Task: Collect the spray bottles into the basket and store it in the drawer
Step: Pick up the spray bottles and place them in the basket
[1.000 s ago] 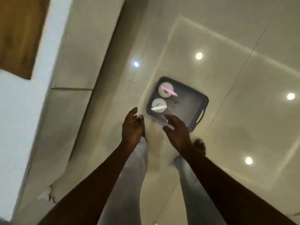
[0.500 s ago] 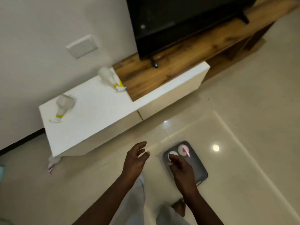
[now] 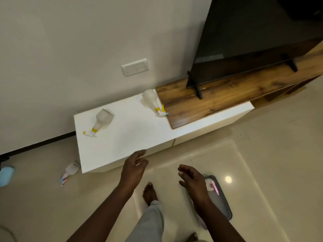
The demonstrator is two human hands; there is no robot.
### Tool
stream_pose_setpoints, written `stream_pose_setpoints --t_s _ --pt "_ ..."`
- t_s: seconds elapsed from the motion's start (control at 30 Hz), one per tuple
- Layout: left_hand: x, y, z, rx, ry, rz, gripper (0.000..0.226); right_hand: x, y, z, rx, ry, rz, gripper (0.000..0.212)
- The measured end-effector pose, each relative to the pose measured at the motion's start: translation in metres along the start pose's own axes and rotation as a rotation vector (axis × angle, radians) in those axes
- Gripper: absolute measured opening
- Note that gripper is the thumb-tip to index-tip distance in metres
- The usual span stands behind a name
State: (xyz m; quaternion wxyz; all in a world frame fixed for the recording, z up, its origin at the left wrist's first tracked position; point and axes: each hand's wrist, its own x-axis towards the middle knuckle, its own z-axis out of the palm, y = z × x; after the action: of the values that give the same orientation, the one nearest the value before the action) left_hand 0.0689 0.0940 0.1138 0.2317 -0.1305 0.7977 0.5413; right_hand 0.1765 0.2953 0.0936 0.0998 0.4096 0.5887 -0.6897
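Two clear spray bottles with yellow collars lie on their sides on the white cabinet top: one at the left, one by the wooden shelf. A third bottle with a pink nozzle lies on the floor beside the cabinet's left corner. The dark basket sits on the floor at my right; a pink-nozzled bottle shows inside it. My left hand hovers empty at the cabinet's front edge, fingers apart. My right hand is spread and empty above the basket, hiding part of it.
A television stands on a wooden shelf over the cabinet's right part. A seam between the cabinet's front panels shows below the top. A light-blue object lies at the far left. My bare feet stand on glossy tiles.
The view has swung up from the basket on the floor to the cabinet and wall. Both hands have risen off the basket; the left now reaches the cabinet's front edge.
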Motion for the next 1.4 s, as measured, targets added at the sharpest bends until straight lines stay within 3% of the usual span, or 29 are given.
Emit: stream_pose_setpoints --t_s 0.23,0.67,0.9,1.1,1.4 --pt "0.071 0.041 -0.065 0.052 0.038 0.047 0.033 0.029 -0.047 0.07 0.165 -0.034 0.089 0.022" --pt "0.225 0.109 -0.08 0.401 -0.078 0.219 0.044 0.161 -0.109 0.163 0.517 -0.11 0.343 0.023" --pt "0.348 0.132 -0.052 0.66 -0.187 0.398 0.054 0.259 -0.124 0.202 0.715 -0.069 0.499 0.019" --pt "0.442 0.127 -0.006 0.847 -0.339 0.491 0.057 0.337 -0.115 0.237 0.953 0.015 0.54 0.05" --pt "0.521 0.075 0.047 0.879 -0.467 0.332 0.056 0.418 -0.107 0.279 1.216 0.164 0.485 0.061"
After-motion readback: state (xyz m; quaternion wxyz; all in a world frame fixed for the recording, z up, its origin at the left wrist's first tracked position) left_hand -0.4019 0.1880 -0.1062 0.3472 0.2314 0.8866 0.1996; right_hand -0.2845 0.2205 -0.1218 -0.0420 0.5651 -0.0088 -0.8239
